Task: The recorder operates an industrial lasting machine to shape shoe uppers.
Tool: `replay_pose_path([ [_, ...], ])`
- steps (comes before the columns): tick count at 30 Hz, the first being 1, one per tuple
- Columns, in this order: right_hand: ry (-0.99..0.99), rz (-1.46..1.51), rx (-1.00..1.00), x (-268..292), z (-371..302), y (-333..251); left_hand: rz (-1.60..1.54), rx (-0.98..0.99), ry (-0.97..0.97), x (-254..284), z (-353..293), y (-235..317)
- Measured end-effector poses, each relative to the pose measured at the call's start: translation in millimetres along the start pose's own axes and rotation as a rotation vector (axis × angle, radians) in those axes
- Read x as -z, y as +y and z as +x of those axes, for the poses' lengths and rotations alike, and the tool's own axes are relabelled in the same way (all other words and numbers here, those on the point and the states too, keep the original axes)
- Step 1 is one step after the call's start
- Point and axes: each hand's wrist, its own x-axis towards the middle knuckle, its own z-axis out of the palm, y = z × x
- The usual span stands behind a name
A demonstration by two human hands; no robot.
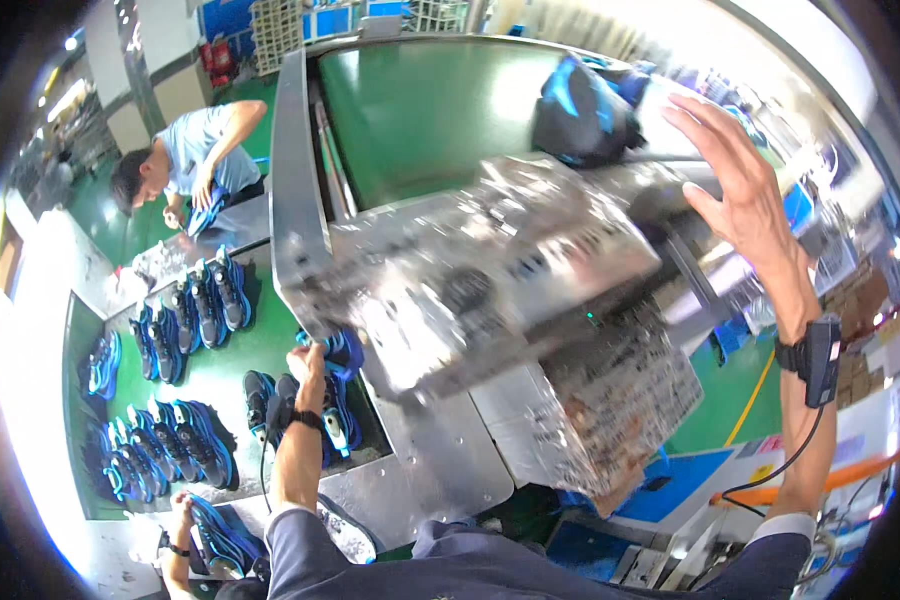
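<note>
My left hand [311, 362] is closed on a blue and dark shoe [344, 352] at the edge of the shoe-covered green belt. Much of that shoe is hidden behind my hand and the machine. My right hand [735, 190] is raised at the right with its fingers apart, holding nothing. Just left of it, a blurred black and blue shoe [582, 112] sits at the far side of the machine. Between my hands stands a metal machine [450, 310], its control panel smeared by motion and wrapped in shiny film.
Rows of black and blue shoes [175, 440] stand on the green belt [225, 385] at the left. A co-worker [195, 155] bends over a shoe at the far left; another person's hand [182, 510] is beside a shoe at the lower left. A metal frame surrounds the wide green surface [420, 110] ahead.
</note>
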Motion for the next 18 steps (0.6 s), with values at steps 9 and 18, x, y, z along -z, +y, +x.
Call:
replay_pose_path([
  [9, 0.031, 0.226, 0.336, -113, 139, 9, 0.122, -0.075, -0.279, -67, 55, -5],
  [18, 0.384, 0.137, 0.214, -64, 108, -4, -0.335, 0.057, -0.920, 33, -241, 96],
])
